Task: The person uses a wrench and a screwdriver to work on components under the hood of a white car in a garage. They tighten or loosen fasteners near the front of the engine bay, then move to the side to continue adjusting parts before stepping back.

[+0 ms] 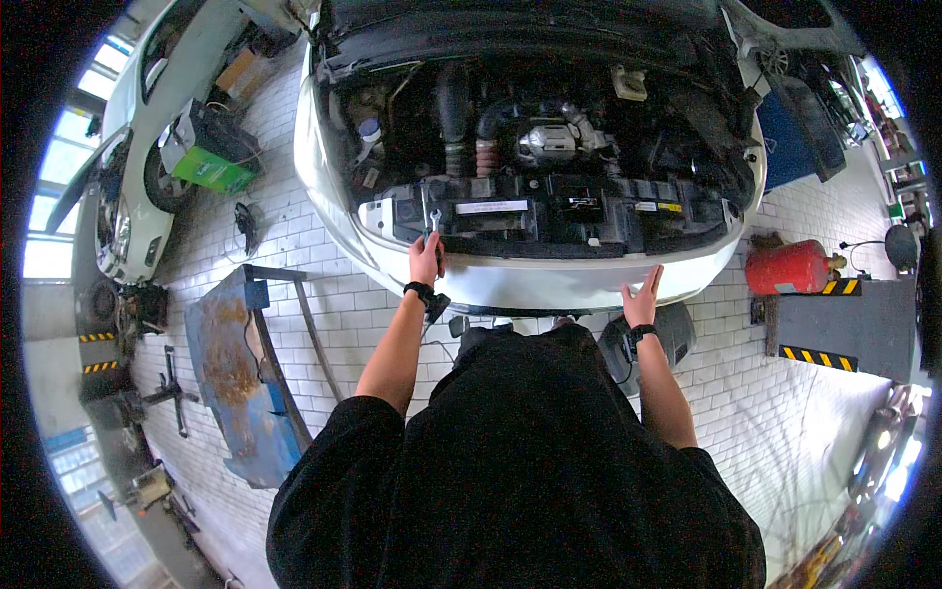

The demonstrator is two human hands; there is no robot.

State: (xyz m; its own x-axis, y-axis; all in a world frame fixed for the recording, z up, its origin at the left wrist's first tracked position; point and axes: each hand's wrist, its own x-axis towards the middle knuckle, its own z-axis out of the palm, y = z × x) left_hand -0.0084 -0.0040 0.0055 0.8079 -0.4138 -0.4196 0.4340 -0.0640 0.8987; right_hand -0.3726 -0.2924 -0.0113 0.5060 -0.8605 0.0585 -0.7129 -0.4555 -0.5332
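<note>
My left hand (426,260) is closed around a wrench (436,222), whose silver open end points up toward the engine bay. A second thin shaft shows beside the wrench, too small to name. The hand is at the front edge of a white car, by the black plastic front panel (589,233). My right hand (643,297) lies against the white front bumper (549,282), its fingers stretched out and apart, holding nothing. Beyond both hands the engine (548,143) shows under the raised hood (530,34).
A rusty blue metal table (228,368) stands at left on the tiled floor. Another white car (137,206) is at far left, near a green-and-black box (213,169). At right are a red cylinder (788,268) and a grey platform (834,329) with yellow-black stripes.
</note>
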